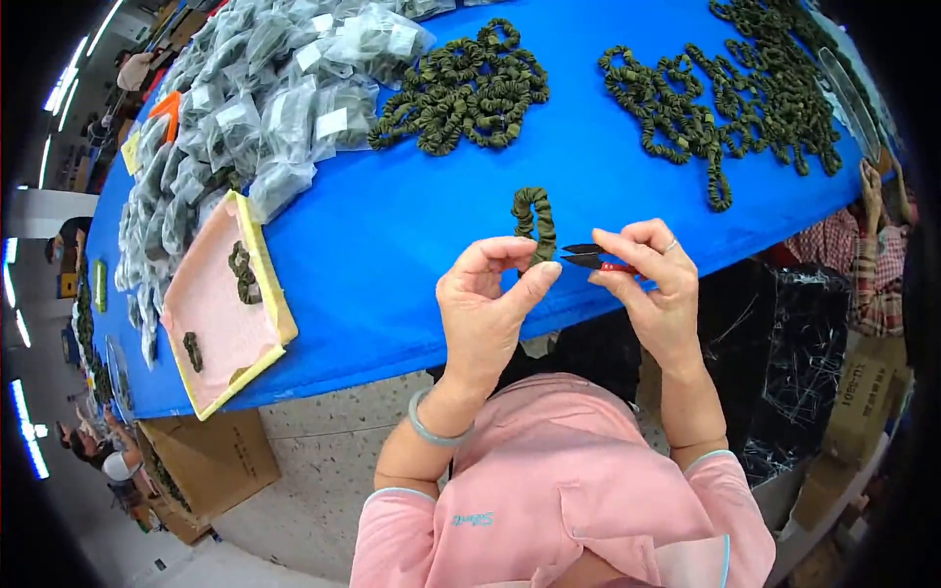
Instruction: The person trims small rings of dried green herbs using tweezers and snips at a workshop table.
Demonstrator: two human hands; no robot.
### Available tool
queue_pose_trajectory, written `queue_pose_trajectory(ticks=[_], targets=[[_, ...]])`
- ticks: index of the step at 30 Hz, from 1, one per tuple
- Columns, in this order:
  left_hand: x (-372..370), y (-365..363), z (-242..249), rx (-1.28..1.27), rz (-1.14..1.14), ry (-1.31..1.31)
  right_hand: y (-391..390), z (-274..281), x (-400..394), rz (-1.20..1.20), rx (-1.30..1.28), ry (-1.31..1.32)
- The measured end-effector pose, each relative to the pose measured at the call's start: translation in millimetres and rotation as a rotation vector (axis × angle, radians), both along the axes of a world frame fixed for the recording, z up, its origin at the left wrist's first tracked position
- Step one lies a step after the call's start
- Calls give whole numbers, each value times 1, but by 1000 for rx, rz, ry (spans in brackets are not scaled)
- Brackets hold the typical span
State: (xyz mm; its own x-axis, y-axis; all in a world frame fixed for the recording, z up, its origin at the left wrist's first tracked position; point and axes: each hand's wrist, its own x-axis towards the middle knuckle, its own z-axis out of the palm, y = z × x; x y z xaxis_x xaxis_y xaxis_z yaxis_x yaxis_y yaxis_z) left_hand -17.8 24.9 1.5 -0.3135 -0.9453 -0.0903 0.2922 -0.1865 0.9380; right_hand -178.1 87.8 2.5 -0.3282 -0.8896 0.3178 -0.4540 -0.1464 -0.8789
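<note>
Between the thumb and fingers of my left hand (487,306) is pinched a dark green scrunchie (534,214), its loop standing up beyond the fingertips. My right hand (659,279) grips a small pair of thread snips (591,259) with dark blades and a red handle. The blades point left, with their tips close beside the scrunchie and apart from each other. Both hands are over the near edge of the blue table (382,265).
A pile of dark green scrunchies (466,93) lies ahead, and another spreads at the right (774,88). Plastic-bagged packs (265,108) heap at the left. A pink tray with a yellow rim (265,260) holds a few scrunchies. A co-worker's checked sleeve (867,284) shows at right.
</note>
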Motion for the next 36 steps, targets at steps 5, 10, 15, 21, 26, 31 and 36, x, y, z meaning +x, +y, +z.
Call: queue_pose_trajectory(ticks=[5, 10, 15, 21, 26, 31, 36], targets=[[0, 0, -2, 47, -23, 63, 0, 0, 1, 10, 7, -6], [-1, 1, -2, 6, -28, 59, -1, 0, 2, 18, 36, -52], [-2, 1, -3, -111, 13, -24, -1, 2, 2, 23, 84, -123], [-6, 1, -10, -376, 92, -135, -2, 4, 3, 23, 103, -139], [-5, 2, -9, -365, 95, -127, -2, 2, 4, 20, 85, -107], [-5, 2, -8, -305, 73, -116, -3, 2, 4, 1, 47, -15], [-5, 1, -9, -322, 66, -136, -2, 1, 4, -11, 34, 15]])
